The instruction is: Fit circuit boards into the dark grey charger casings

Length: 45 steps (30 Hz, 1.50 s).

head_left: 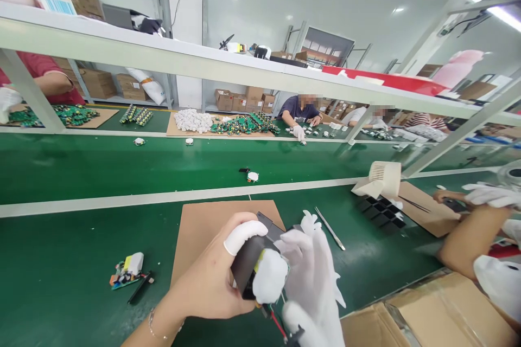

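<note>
My left hand (215,282), bare but for white finger cots on thumb and forefinger, grips a small black plastic housing (249,263) above a brown cardboard sheet (203,227). My right hand (313,276), in a white glove, touches the housing's right side, its fingers spread upward. Red and black wires (277,322) hang from under the housing. A metal pair of tweezers (330,229) lies on the green table just right of the cardboard.
A small circuit board with a white part (127,271) and a black pen (140,287) lie at the left. Black housings (380,212) and a cream fan (382,179) stand right. A co-worker's gloved hands (488,195) work at right. Cardboard box (439,314) at the near right. Other people sit across the green conveyor (122,165).
</note>
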Tool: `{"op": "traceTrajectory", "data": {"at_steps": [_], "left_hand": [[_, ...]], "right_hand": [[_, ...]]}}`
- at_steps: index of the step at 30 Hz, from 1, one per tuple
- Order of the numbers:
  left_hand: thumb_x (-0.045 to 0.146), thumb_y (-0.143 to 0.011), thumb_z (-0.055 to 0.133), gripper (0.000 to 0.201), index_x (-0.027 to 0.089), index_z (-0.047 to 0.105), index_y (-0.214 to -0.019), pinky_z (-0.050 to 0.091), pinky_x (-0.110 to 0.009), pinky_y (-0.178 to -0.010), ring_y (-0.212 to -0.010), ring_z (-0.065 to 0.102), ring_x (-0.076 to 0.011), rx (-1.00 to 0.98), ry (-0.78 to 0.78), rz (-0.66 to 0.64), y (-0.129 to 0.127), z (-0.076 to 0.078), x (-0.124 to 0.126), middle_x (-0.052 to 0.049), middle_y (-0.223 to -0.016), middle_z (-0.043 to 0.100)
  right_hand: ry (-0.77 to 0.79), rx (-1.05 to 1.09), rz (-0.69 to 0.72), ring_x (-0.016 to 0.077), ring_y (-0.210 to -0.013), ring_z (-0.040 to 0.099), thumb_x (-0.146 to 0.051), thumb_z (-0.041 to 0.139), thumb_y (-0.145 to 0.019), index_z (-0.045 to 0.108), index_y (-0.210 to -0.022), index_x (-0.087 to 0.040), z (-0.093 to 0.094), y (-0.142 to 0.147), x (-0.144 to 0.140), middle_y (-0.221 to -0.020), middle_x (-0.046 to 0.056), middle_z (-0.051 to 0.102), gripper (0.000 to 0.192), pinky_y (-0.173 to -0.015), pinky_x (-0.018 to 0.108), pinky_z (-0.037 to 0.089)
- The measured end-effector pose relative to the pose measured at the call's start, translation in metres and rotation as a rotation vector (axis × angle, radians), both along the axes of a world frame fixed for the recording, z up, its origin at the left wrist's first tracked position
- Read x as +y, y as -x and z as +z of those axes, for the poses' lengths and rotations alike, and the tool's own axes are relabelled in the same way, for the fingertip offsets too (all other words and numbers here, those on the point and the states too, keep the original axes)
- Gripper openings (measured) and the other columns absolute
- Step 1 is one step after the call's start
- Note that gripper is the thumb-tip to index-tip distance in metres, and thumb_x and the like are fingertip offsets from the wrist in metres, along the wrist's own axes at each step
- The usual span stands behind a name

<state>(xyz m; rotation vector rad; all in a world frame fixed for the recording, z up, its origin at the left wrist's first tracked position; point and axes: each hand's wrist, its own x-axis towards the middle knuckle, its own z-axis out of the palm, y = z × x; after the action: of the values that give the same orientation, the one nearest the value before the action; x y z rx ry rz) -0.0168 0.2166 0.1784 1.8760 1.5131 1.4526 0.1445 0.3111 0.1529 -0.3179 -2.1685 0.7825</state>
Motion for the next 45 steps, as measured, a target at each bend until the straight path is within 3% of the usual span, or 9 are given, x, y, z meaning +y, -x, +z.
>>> {"op": "traceTrajectory", "data": {"at_steps": [5,9,15,23,31,34,37,42,45], "left_hand": [[0.002,-0.056,0.067,0.085,0.032,0.030,-0.126,0.038,-0.046,-0.100,-0.122,0.038,-0.0295,0.079,0.006,0.029,0.001,-0.004,0.005,-0.008,-0.129,0.040],[-0.002,-0.053,0.065,0.086,0.031,0.031,-0.125,0.039,-0.045,-0.099,-0.120,0.039,-0.0282,0.118,0.018,0.048,0.001,-0.002,0.008,-0.007,-0.129,0.042],[0.019,-0.071,0.073,0.075,0.033,0.037,-0.135,0.036,-0.047,-0.100,-0.116,0.047,-0.0284,0.141,0.059,0.058,0.008,-0.004,0.003,-0.008,-0.129,0.051],[0.061,-0.072,0.069,0.062,0.018,0.059,-0.116,0.054,-0.026,-0.078,-0.097,0.066,-0.0233,-1.372,0.060,-0.024,0.006,-0.013,0.008,-0.009,-0.108,0.067],[0.052,-0.071,0.075,0.052,0.014,0.064,-0.104,0.053,-0.015,-0.071,-0.091,0.067,-0.0159,-1.739,0.152,-0.173,-0.001,0.000,0.008,-0.005,-0.099,0.067],[0.055,-0.070,0.074,0.057,0.017,0.060,-0.111,0.052,-0.018,-0.072,-0.090,0.066,-0.0159,-1.589,0.148,-0.087,0.001,-0.013,0.004,-0.005,-0.099,0.066],[0.048,-0.064,0.081,0.066,0.020,0.054,-0.117,0.051,-0.026,-0.078,-0.088,0.064,-0.0186,-1.086,0.117,0.218,0.025,-0.020,-0.011,-0.005,-0.101,0.064],[0.037,-0.068,0.078,0.060,0.019,0.048,-0.117,0.049,-0.033,-0.086,-0.092,0.061,-0.0214,-0.102,0.119,0.758,0.119,0.001,-0.058,-0.006,-0.106,0.060],[0.040,-0.068,0.075,0.074,0.021,0.037,-0.129,0.045,-0.034,-0.096,-0.108,0.057,-0.0235,0.121,0.091,1.013,0.166,-0.012,-0.087,-0.009,-0.127,0.052]], "right_hand": [[0.459,0.051,0.222,0.0245,-0.097,0.064,-0.064,0.050,-0.084,0.029,-0.145,-0.024,0.027,0.021,-0.003,-0.113,0.011,0.062,0.075,-0.085,0.042,0.053],[0.551,0.057,0.254,0.0215,-0.072,0.064,-0.062,0.051,-0.083,0.051,-0.126,-0.023,0.027,0.033,-0.003,-0.080,0.004,0.064,0.058,-0.073,0.038,0.056],[0.705,0.074,0.225,0.0211,-0.076,0.065,-0.054,0.054,-0.083,0.050,-0.124,-0.021,0.005,0.035,0.002,-0.087,0.006,0.065,0.053,-0.072,0.035,0.056],[0.775,0.113,0.253,0.0227,-0.067,0.068,-0.071,0.025,-0.088,0.038,-0.139,-0.022,-0.050,0.022,0.034,-0.101,0.012,0.070,0.072,-0.075,0.044,0.055],[0.776,-0.084,0.019,0.0215,-0.080,0.067,-0.063,0.029,-0.092,0.044,-0.131,-0.020,-0.129,0.012,0.016,-0.105,0.011,0.068,0.060,-0.086,0.043,0.053],[0.690,-0.190,-0.048,0.0205,-0.088,0.066,-0.057,0.033,-0.094,0.044,-0.132,-0.022,-0.130,0.008,0.006,-0.112,0.009,0.066,0.053,-0.093,0.041,0.050],[0.543,-0.299,-0.078,0.0227,-0.102,0.063,-0.053,0.037,-0.094,0.046,-0.131,-0.023,-0.135,0.002,0.004,-0.114,0.010,0.065,0.048,-0.097,0.041,0.048],[0.401,-0.317,-0.067,0.0232,-0.107,0.062,-0.047,0.040,-0.094,0.050,-0.127,-0.025,-0.150,-0.005,0.005,-0.115,0.008,0.065,0.041,-0.097,0.043,0.050],[0.469,-0.310,-0.075,0.0230,-0.109,0.061,-0.049,0.037,-0.095,0.049,-0.127,-0.027,-0.150,-0.006,0.004,-0.116,0.006,0.064,0.041,-0.100,0.044,0.048]]}}
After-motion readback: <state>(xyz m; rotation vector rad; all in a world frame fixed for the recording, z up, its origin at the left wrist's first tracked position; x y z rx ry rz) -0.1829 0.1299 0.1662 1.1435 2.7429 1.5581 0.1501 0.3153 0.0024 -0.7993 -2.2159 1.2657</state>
